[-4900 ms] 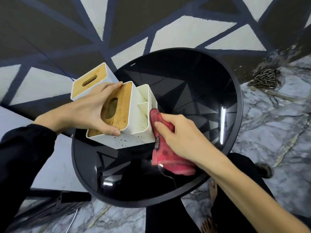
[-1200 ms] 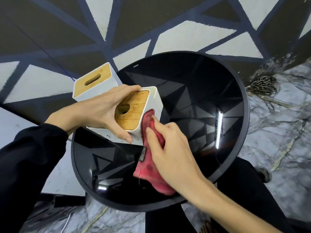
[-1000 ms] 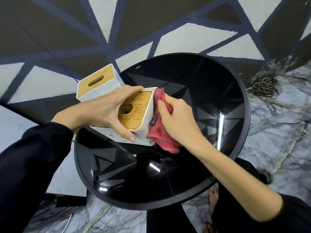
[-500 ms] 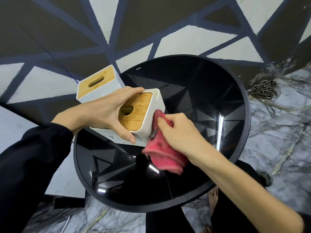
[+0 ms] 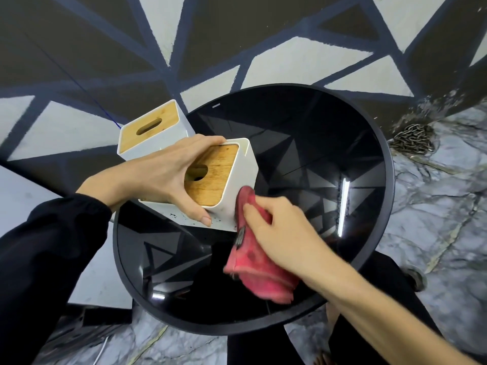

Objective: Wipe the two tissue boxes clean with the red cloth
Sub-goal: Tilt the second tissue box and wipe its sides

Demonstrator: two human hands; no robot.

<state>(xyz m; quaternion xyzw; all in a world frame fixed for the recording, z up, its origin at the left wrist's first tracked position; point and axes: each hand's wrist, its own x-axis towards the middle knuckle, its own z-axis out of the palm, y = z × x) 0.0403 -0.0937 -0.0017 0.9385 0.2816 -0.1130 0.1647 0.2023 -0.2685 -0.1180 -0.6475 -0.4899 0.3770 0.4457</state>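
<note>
Currently the near tissue box (image 5: 210,180) sits tilted at the left part of the round black table (image 5: 369,143), wooden lid facing the camera, dark specks visible on its lower white face. Left hand (image 5: 163,175) grips it, fingers curled over the far top edge, thumb pressed on the speckled face. Right hand (image 5: 276,227) holds the red cloth (image 5: 258,272) bunched under curled fingers, its top edge pressed to the box's right side wall; the rest hangs over the table.

Second tissue box (image 5: 150,133) stands just behind, at the table's left edge, untouched.

Judgement: side wall wiping in progress. For a good pass, keep the left grip firm, press the cloth flat, stroke full height, then rotate the box to bring the speckled face under the cloth.
</note>
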